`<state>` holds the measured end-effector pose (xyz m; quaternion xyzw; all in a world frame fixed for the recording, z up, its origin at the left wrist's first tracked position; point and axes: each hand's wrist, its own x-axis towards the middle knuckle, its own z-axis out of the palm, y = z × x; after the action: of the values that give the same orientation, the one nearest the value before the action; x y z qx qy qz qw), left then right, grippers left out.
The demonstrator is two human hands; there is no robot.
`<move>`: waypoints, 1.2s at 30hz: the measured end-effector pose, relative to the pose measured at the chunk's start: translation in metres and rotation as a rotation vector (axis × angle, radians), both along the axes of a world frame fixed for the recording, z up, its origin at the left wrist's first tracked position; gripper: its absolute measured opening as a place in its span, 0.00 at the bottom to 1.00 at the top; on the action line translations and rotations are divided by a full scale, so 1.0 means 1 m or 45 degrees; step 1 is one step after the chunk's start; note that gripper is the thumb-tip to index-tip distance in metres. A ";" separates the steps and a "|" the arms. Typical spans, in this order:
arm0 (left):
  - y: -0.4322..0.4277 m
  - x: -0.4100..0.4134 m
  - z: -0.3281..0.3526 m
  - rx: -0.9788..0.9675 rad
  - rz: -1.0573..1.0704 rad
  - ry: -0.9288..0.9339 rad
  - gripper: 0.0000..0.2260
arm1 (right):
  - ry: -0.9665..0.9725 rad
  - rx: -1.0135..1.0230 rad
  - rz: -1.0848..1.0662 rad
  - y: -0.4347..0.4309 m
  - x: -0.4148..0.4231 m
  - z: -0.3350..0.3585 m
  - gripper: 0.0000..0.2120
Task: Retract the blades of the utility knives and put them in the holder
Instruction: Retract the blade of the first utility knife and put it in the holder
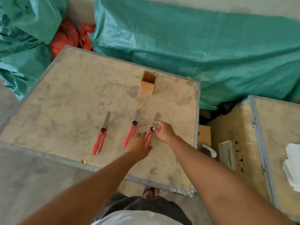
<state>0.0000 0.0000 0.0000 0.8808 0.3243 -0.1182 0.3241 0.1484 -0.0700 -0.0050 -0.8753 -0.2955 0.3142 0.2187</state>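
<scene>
Three red utility knives lie side by side on a plywood crate top (68, 98), blades out and pointing away from me. The left knife (100, 140) and the middle knife (131, 132) lie untouched. My left hand (138, 146) rests flat between the middle knife and the right knife (149, 138), fingers apart, touching the right knife's handle. My right hand (164, 131) pinches at the right knife's black knob and blade base. A square wooden holder (148, 82) stands upright and empty near the far edge.
A second crate (276, 127) stands to the right with white paper (292, 166) and a small box on it. Green tarpaulin (211, 46) and red cloth (68, 36) lie behind the crates. A small brass piece (83, 161) sits at the near edge.
</scene>
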 end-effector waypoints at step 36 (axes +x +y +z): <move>0.062 -0.058 0.141 -1.001 0.294 -0.690 0.26 | 0.464 0.764 -0.266 0.009 -0.030 0.150 0.12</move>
<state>-0.0579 0.0624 0.1407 0.6492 0.2546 0.0384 0.7157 0.1184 -0.0608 0.1451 -0.7273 -0.2396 0.3403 0.5457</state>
